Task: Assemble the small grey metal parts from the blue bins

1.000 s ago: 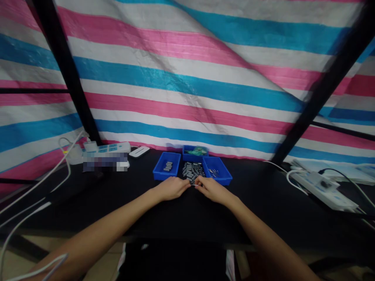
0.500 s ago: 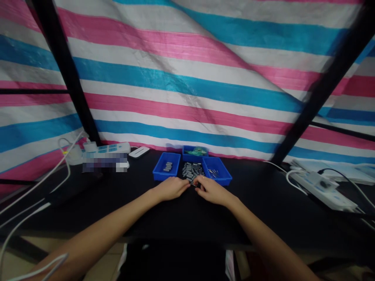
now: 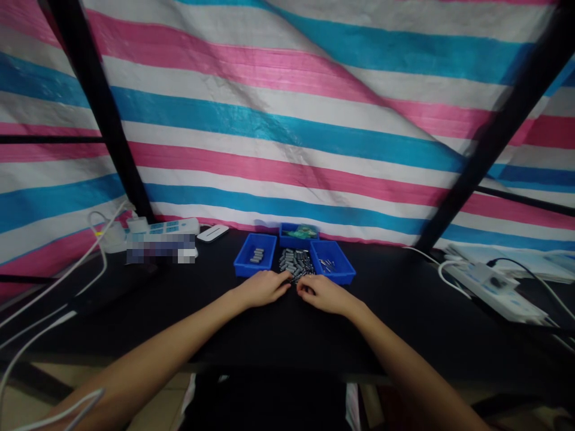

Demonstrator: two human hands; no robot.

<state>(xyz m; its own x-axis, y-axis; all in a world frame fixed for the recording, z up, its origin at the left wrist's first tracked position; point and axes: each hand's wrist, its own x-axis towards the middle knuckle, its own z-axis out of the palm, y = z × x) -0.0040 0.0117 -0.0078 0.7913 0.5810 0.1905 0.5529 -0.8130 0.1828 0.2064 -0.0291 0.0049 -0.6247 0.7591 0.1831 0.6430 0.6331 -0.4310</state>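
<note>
— Head view, left to right?
— My left hand (image 3: 263, 287) rests on the bench (image 3: 404, 311), fingers curled; whether they grip anything, I cannot tell. Small grey metal parts (image 3: 294, 263) lie heaped just beyond. My right hand (image 3: 324, 294): same doubt.
— Trays?
— Blue trays (image 3: 335, 263) flank the heap.

A black table (image 3: 404, 311) stands before a pink, blue and white striped tarp (image 3: 287, 108). At the table's back left corner lie a white power strip (image 3: 164, 227) and a small white device (image 3: 212, 233). Another white power strip (image 3: 498, 290) with cables lies near the right edge.
</note>
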